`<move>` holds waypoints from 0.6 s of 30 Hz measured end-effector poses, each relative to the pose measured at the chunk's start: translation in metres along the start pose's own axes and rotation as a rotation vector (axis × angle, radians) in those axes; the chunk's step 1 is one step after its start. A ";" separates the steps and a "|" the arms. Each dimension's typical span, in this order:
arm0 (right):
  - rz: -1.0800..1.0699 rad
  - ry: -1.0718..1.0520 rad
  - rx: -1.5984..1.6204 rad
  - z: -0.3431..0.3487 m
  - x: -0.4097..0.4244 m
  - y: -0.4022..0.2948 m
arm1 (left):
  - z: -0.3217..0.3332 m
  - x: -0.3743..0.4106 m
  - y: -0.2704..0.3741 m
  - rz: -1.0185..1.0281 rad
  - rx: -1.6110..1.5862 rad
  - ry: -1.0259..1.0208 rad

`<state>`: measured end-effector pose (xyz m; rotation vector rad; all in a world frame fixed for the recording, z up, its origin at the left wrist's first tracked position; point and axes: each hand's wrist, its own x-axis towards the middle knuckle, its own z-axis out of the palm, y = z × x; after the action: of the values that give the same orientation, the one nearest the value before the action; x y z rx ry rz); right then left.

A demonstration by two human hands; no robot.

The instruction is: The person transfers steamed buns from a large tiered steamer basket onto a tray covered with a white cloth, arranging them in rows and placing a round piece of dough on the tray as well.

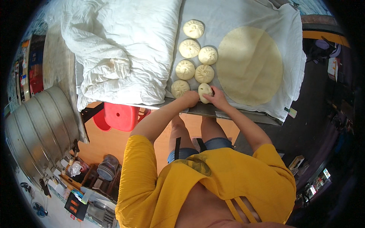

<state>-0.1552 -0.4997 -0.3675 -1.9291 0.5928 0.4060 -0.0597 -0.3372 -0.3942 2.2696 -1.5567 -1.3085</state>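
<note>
My right hand (218, 99) holds a bun of raw dough (205, 93) at the table's near edge, thumb on its side; a small dark greenish spot shows on the bun. Beside it on the left is my left hand (190, 98), fingers curled and mostly hidden from view; whether it grips anything cannot be told. It lies against or close to a pleated bun (179, 88). Several more pleated buns (185, 69) stand in two columns beyond my hands, on a white cloth (211, 14). A large round cloth or mat (251, 65), pale beige, lies to their right.
A crumpled white cloth (137, 51) covers the table's left part. Below the table's edge stands a red plastic stool (119, 115). A large ribbed metal cylinder (42, 125) is at the left, with a cluttered shelf holding stacked containers (107, 168) nearer me. A clip (291, 112) sits at the cloth's right corner.
</note>
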 end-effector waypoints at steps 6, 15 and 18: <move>-0.160 0.117 -0.519 0.015 0.000 -0.017 | -0.002 -0.015 0.006 -0.034 -0.041 -0.008; -0.277 -0.082 -0.683 0.015 0.001 -0.038 | -0.070 -0.065 -0.035 -0.241 -0.361 0.076; -0.578 -0.125 -0.522 0.044 0.012 -0.048 | -0.052 -0.075 -0.073 -0.395 -0.117 0.128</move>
<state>-0.1191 -0.4457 -0.3561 -2.4319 -0.1898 0.3205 0.0199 -0.2618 -0.3548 2.6119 -0.9964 -1.2602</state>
